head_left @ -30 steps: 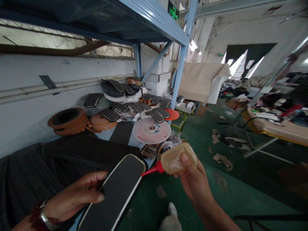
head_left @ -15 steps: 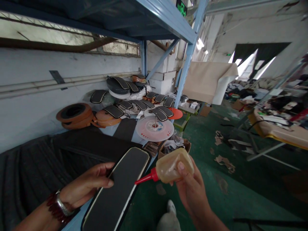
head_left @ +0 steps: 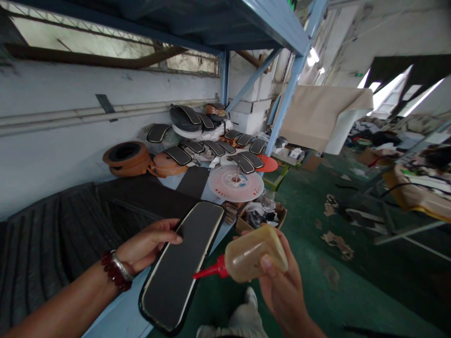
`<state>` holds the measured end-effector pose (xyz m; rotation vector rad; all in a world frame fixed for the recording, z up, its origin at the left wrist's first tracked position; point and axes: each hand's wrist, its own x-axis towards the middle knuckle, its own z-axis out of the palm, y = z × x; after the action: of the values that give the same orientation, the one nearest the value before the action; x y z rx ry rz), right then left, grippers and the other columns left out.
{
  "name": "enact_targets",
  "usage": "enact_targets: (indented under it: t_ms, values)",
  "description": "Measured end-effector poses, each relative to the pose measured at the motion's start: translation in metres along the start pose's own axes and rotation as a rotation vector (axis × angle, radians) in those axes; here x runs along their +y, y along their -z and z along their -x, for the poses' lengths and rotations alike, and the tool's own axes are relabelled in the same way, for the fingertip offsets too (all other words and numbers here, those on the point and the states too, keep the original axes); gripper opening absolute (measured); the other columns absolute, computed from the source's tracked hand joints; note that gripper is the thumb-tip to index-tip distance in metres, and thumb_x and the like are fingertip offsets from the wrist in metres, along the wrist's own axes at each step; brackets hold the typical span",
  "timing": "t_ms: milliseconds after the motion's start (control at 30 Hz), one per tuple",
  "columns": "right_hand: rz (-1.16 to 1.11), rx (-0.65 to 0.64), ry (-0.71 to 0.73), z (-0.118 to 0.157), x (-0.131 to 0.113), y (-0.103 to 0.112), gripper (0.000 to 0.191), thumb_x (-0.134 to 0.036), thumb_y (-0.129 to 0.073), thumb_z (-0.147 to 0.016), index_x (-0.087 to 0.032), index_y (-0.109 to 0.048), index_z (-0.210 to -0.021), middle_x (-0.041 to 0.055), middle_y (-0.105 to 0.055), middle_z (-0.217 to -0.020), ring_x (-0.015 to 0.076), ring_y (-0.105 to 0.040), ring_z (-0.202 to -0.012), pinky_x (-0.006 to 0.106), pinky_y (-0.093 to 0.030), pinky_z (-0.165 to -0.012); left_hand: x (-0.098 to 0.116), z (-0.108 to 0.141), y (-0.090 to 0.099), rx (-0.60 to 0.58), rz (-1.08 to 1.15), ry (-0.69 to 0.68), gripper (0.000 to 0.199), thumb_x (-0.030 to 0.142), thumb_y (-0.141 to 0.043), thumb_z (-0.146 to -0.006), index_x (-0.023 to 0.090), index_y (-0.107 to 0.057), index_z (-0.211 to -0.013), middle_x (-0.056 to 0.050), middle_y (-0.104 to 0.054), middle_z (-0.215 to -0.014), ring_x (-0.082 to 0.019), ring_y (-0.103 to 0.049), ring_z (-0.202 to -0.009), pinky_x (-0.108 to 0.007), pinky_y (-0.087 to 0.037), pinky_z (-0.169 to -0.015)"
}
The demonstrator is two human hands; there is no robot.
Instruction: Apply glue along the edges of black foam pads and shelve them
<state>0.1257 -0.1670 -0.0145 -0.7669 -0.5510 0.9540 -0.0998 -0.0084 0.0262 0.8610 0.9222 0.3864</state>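
Note:
My left hand [head_left: 150, 243] grips the near side of a long black pad [head_left: 181, 265] with rounded ends and a pale rim, its fingers curling over the edge. My right hand [head_left: 280, 286] is wrapped around a translucent squeeze bottle of amber glue [head_left: 255, 254]. The bottle's red nozzle [head_left: 209, 270] points left, with its tip over the pad's right edge. I cannot tell whether the tip touches the pad. My right fingers hide part of the bottle.
On a low surface beyond stand several similar black pads [head_left: 178, 156], orange rolls [head_left: 127, 158] and a pink disc on a spindle [head_left: 235, 184]. A blue steel rack [head_left: 294, 84] rises above them. A ribbed dark mat [head_left: 59, 244] lies left; a cardboard box [head_left: 260, 216] sits on the green floor [head_left: 310, 225].
The pad has swung more upright and moved up and right in view. The bottle has turned slightly, with its nozzle still over the pad's edge. The whole scene has shifted right.

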Motion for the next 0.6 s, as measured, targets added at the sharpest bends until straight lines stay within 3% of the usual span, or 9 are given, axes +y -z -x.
enact_targets:
  t_ms: [167, 300, 600]
  values:
    - [-0.006, -0.14, -0.001, 0.007, 0.001, 0.004, 0.052, -0.035, -0.079, -0.084, -0.028, -0.052, -0.128, 0.0112, -0.066, -0.116, 0.0337, -0.065, -0.105, 0.051, -0.055, -0.088, 0.001, -0.004, 0.001, 0.047, 0.012, -0.013, 0.029, 0.007, -0.078, -0.057, 0.01, -0.075, -0.085, -0.012, -0.08, -0.076, -0.023, -0.075, -0.064, -0.031, -0.062, -0.061]
    - [0.008, -0.183, -0.012, 0.011, 0.003, 0.008, 0.056, -0.035, -0.078, -0.084, -0.027, -0.049, -0.132, 0.0127, -0.063, -0.121, 0.0343, -0.063, -0.108, 0.051, -0.055, -0.089, 0.002, -0.005, 0.0, 0.119, 0.036, -0.042, 0.023, 0.004, -0.074, -0.058, 0.01, -0.074, -0.08, -0.012, -0.079, -0.071, -0.022, -0.073, -0.059, -0.031, -0.062, -0.058]
    - [0.019, -0.092, -0.046, 0.013, 0.007, 0.005, 0.055, -0.036, -0.083, -0.08, -0.027, -0.054, -0.126, 0.0116, -0.066, -0.115, 0.0345, -0.063, -0.107, 0.052, -0.053, -0.089, 0.006, -0.008, 0.001, 0.361, 0.149, -0.086, 0.021, -0.006, -0.064, -0.069, 0.009, -0.074, -0.08, -0.011, -0.078, -0.069, -0.022, -0.072, -0.055, -0.029, -0.061, -0.053]
